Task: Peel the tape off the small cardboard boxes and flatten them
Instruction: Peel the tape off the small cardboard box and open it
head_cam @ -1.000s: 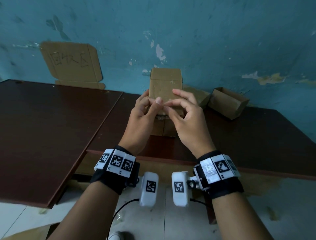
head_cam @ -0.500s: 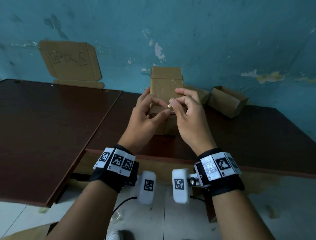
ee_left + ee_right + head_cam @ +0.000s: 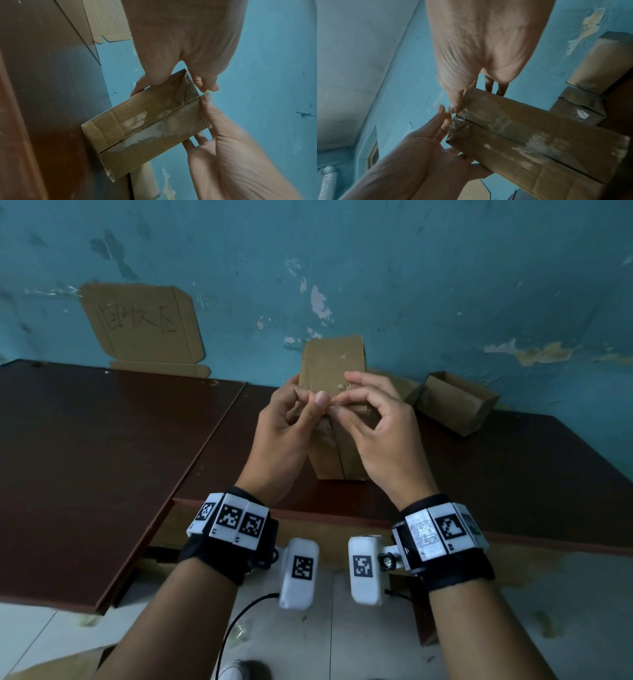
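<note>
A tall cardboard box (image 3: pixel 330 361) stands upright on the dark table (image 3: pixel 513 474), its long seam facing me. Clear tape (image 3: pixel 498 124) with whitish torn patches runs along that seam (image 3: pixel 145 139). My left hand (image 3: pixel 313 402) grips the box's upper end, thumb on the near face and fingers curled over the top (image 3: pixel 205 86). My right hand (image 3: pixel 337 410) pinches at the crumpled tape end on the top edge, thumb (image 3: pixel 454 106) in front and fingers behind the box. The fingertips of both hands almost touch there.
An open cardboard box (image 3: pixel 455 405) lies at the back right, another box (image 3: pixel 397 386) between it and the held one. A flattened cardboard sheet (image 3: pixel 140 326) with writing leans on the blue wall. A second dark table (image 3: pixel 102 457) adjoins on the left.
Both hands stayed at the box's upper seam. The thumbs and forefingers shifted a little and now meet closer together at the tape end. The box stays standing on the table.
</note>
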The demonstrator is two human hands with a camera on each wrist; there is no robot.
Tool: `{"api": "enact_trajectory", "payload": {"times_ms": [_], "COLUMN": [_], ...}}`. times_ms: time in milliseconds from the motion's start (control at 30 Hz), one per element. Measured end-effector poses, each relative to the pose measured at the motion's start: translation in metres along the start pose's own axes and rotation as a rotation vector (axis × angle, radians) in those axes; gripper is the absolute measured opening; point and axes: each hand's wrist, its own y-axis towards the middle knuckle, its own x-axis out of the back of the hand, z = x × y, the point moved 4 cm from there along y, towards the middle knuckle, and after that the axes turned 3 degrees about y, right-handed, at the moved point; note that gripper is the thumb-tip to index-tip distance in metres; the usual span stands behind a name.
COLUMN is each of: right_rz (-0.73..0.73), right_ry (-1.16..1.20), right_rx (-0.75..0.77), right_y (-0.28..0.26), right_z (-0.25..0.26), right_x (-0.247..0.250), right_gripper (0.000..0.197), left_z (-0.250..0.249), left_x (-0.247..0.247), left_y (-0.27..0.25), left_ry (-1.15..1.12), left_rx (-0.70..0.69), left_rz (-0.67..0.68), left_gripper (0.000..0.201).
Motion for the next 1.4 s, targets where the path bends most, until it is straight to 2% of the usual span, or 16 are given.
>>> {"api": "enact_trajectory", "payload": {"times_ms": [133,200,367,467,567,700,967,1033,1333,1400], "right_rz": [-0.044,-0.046,-0.057,-0.039,-0.012,-0.008,0.044,0.045,0.01,0.019], "right_ry": [0.008,0.035,0.049,0.063,0.078,0.149,0.098,0.078,0.066,0.07], "right_rx": [-0.043,-0.068,-0.086,-0.107,-0.115,-0.08,-0.169,-0.172,-0.179,-0.184], "right_y": [0.0,-0.001,0.0,-0.001,-0.002,-0.002,-0.001,-0.001,0.0,-0.001], "right_z": [-0.004,-0.005,-0.004,-0.007,-0.006,-0.004,-0.006,-0.006,-0.009,-0.009], "right_x": [-0.001,-0.002,-0.001,0.001,0.003,0.007,0.006,0.005,0.006,0.007], "right_gripper": [0.003,0.004,0.007,0.007,0.004,0.002,0.015,0.016,0.023,0.025], "left_z": [0.0,0.001,0.002,0.003,0.008,0.014,0.01,0.011,0.014,0.011], "left_x": [-0.006,-0.008,-0.007,-0.006,-0.002,0.001,0.0,-0.001,-0.009,-0.006], "left_y": [-0.004,-0.006,-0.007,-0.006,-0.004,-0.001,-0.003,-0.003,-0.009,-0.007], "left_ry": [-0.013,0.004,0.057,0.008,0.051,0.05,-0.106,-0.096,0.083,0.109], "left_rx": [0.015,0.012,-0.083,-0.072,-0.048,0.001,0.098,0.074,-0.056,-0.091], "left_rz": [0.09,0.122,0.104,0.103,0.078,0.063,0.1,0.096,0.132,0.124], "left_gripper": [0.013,0.019,0.034,0.024,0.016,0.008,0.007,0.01,0.054,0.048]}}
